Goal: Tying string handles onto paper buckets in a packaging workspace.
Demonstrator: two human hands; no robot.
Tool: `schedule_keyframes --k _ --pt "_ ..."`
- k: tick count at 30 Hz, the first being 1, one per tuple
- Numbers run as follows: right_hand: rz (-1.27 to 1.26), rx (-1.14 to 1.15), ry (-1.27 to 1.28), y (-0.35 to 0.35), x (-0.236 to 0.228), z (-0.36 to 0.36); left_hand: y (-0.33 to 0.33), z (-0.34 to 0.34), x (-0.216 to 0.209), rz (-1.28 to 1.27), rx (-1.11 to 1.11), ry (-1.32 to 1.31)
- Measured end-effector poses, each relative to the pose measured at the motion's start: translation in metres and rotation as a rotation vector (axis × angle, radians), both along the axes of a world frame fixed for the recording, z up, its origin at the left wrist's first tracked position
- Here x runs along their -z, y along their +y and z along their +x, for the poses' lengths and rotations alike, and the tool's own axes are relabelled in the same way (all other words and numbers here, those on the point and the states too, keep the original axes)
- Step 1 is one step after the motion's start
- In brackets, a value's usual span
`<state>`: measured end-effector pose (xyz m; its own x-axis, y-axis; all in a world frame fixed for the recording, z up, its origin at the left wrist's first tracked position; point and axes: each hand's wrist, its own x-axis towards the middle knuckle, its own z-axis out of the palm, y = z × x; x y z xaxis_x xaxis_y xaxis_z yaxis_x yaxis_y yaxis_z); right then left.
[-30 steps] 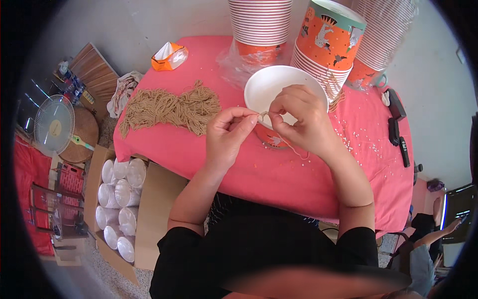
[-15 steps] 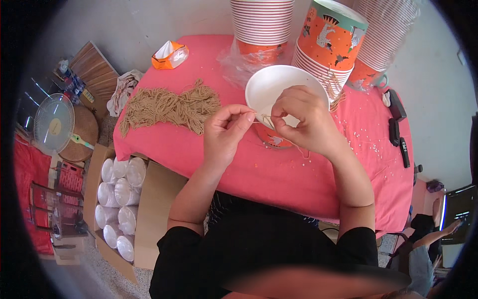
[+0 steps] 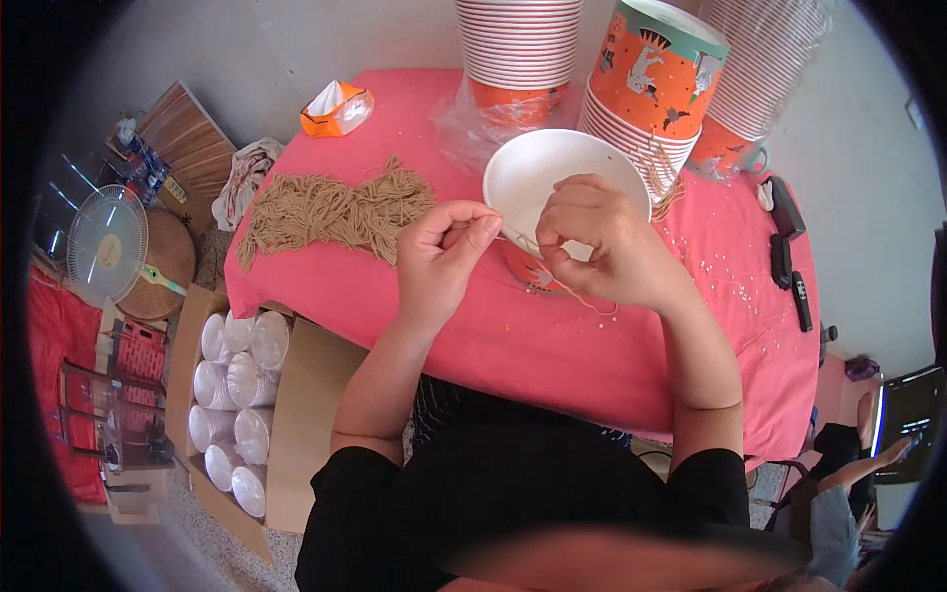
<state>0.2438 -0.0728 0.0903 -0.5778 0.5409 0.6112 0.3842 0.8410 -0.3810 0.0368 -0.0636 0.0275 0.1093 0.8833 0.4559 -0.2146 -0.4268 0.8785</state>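
My left hand (image 3: 446,259) pinches one end of a thin beige string (image 3: 519,238) between thumb and forefinger. With thumb and fingers closed, my right hand (image 3: 610,242) holds the same string farther along, and a loose end trails below it. Both hands are over the near side of a paper bucket (image 3: 523,166), white inside with a printed orange outside, standing upright on the table. My right hand hides part of its opening. Left of it lies a thick bundle of beige strings (image 3: 335,212).
Stacked paper buckets (image 3: 519,44), more printed buckets (image 3: 656,79) and a plastic-wrapped stack (image 3: 764,69) line the back of the pink-covered table (image 3: 552,370). An orange tissue pack (image 3: 336,109) lies back left. Small pale beads (image 3: 725,286) are scattered right. A carton (image 3: 306,434) holds clear plastic containers.
My left hand has shifted slightly left, and the string between the hands looks a little longer. My right hand has turned slightly, still gripping. The bucket has barely moved.
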Motion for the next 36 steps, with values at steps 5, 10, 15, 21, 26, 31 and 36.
schedule_keyframes --k 5,10,15,21,26,31,36 --pt "-0.038 -0.041 0.075 0.002 -0.001 0.003 0.001 -0.002 -0.001 0.05 -0.029 0.04" --pt "-0.151 0.006 0.175 0.0 -0.008 0.014 0.005 -0.004 0.004 -0.025 -0.01 -0.078" --pt "-0.122 0.082 0.11 -0.003 0.0 0.0 0.001 0.003 0.0 -0.034 -0.006 -0.096" --pt "0.042 0.103 0.063 -0.004 0.007 -0.012 -0.007 0.006 -0.003 -0.033 0.007 -0.017" --pt "0.08 0.112 0.026 -0.001 0.008 -0.007 -0.006 0.006 -0.002 0.069 -0.027 0.037" --pt "-0.035 0.097 0.022 -0.002 0.002 0.001 -0.005 0.004 0.0 0.061 -0.066 0.1" --pt "-0.039 0.146 0.01 -0.004 -0.008 0.012 -0.001 -0.002 0.0 0.207 -0.137 0.16"
